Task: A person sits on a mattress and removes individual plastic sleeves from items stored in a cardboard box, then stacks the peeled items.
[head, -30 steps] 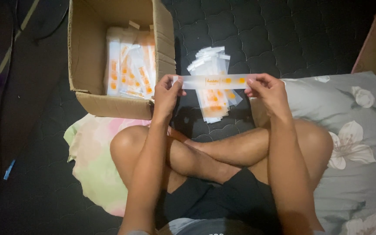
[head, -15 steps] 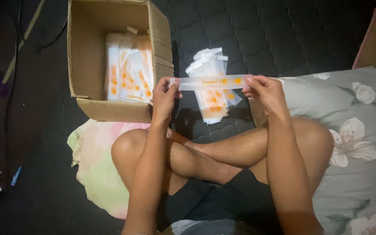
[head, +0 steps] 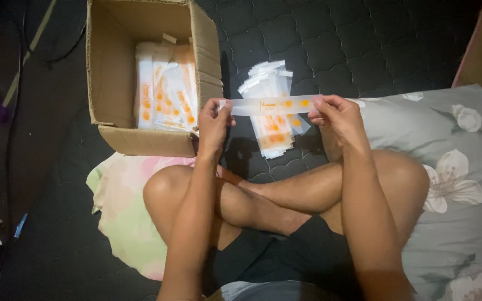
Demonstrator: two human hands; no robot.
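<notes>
Both hands pinch one strip (head: 271, 105) level above crossed legs: left hand (head: 214, 124) clamps its 9 o'clock end, right hand (head: 336, 116) its 3 o'clock end. Below lies a pile (head: 271, 108) of what seem like similar strips; a box (head: 140, 78) sits at 10 o'clock.

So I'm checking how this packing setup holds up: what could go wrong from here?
The long clear sleeve is pinched only at its ends by the left hand and right hand, so it could bend or slip. The loose pile of sleeves lies fanned out on the dark mat near the knees; a leg shift might scatter it. The light is dim, so small flaws may go unseen.
</notes>
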